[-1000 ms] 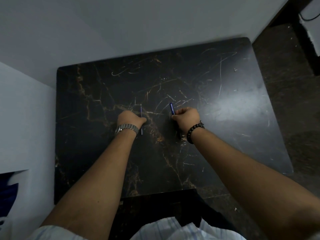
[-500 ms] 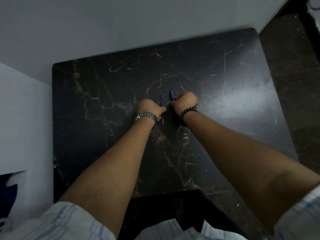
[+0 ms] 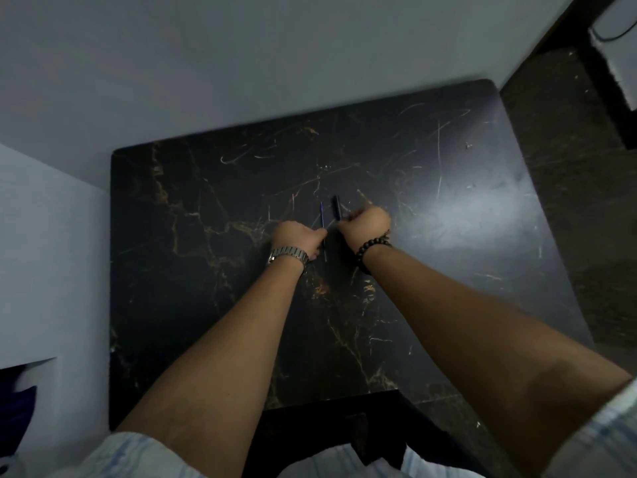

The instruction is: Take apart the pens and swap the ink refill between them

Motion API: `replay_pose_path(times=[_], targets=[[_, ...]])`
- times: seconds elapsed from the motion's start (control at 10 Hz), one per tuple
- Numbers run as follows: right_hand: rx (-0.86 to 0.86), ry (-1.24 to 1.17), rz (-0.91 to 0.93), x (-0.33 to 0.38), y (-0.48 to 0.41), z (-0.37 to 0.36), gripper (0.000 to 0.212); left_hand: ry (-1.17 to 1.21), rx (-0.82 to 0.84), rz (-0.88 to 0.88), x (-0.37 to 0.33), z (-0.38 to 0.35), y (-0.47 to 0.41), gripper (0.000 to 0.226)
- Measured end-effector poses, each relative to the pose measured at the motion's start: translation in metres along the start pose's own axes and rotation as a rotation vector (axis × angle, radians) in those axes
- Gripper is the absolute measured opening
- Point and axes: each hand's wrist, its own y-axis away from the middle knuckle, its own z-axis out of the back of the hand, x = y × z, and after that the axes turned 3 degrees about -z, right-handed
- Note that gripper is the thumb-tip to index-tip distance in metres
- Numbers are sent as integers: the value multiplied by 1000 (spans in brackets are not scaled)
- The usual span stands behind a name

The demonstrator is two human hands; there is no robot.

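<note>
My left hand (image 3: 299,239), with a metal watch on the wrist, pinches a thin blue ink refill (image 3: 323,222) that points away from me over the dark marble table (image 3: 172,270). Just to its right, my right hand (image 3: 366,225), with a bead bracelet on the wrist, is closed around a thicker dark blue pen barrel (image 3: 336,207), whose far end sticks out past my fingers. The two hands sit side by side near the table's middle, a narrow gap apart. The lower parts of both pieces are hidden by my fingers.
A pale wall runs behind the table's far edge. A white surface (image 3: 41,253) borders the table on the left. Dark flooring (image 3: 568,201) lies to the right, with a white object and cable (image 3: 617,46) in the top right corner.
Over the last second my left hand has moved right with the refill until it sits close beside my right hand. Both hands have shifted slightly farther from me.
</note>
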Motion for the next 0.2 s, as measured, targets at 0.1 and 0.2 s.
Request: replay_pose_path(times=[0.1,0.2], targets=[[25,-49,21,-13,13,8,18,-3,-28,-75,15,6,15,12],[37,-1,82,-21,32,17,21,-85,-65,-217,24,13,34,19]])
